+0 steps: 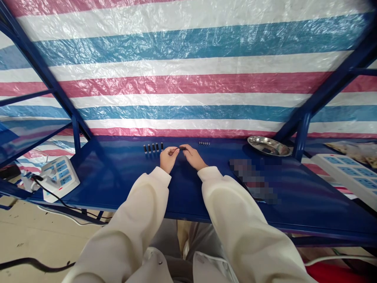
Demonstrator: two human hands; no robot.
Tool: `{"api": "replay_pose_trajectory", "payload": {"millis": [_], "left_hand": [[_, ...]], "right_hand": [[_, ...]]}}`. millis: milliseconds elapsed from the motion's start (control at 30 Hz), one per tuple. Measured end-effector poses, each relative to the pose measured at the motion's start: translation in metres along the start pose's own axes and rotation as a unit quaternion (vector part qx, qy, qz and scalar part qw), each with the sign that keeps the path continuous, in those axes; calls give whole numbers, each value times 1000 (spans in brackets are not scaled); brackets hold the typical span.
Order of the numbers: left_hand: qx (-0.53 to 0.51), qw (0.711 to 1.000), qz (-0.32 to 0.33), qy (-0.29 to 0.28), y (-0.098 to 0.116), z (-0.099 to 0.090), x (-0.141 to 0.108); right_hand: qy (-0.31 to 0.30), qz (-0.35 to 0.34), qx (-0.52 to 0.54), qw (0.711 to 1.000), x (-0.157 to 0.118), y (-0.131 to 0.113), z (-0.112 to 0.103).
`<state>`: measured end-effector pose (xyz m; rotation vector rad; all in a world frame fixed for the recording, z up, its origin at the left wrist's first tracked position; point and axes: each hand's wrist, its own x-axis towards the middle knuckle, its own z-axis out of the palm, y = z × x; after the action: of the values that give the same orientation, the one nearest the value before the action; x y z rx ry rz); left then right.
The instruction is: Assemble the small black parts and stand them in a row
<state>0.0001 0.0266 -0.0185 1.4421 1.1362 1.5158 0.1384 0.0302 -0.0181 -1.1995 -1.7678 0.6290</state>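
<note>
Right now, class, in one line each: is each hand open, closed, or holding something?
Left hand: closed, pinching one end of a small dark piece.
Right hand: closed, holding the same piece's other end.

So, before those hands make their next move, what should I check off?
1. Left hand gripping the small dark piece: ok, fingertips on it.
2. Right hand gripping too: ok, fingers at its other end.
3. Anything joined between the fingertips: cannot tell, too small and partly covered.
4. Dark cylinders in a row: ok, left of the hands; upright or lying, cannot tell.
5. Tiny metallic pieces lined up: ok, a row.
6. Metal dish apart from hands: ok.
</note>
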Motion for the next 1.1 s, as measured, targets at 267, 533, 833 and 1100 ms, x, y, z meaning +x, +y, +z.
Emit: {"api": "replay_pose_trajectory", "payload": {"millis": [267,533,833,1100], "left_hand": [[49,997,45,35,14,-3,-3],[60,997,42,37,27,-6,-9],[-27,993,-21,116,27,-12,-1],[-135,964,-110,202,34,-25,7]], "right_hand": [[-46,-16,-183,982,-5,-12,1],[-27,-96,-287,953,-4,-22,-4],[-91,-9,-201,975,14,-15,27],[-98,50,-171,979,48,-10,40]]}}
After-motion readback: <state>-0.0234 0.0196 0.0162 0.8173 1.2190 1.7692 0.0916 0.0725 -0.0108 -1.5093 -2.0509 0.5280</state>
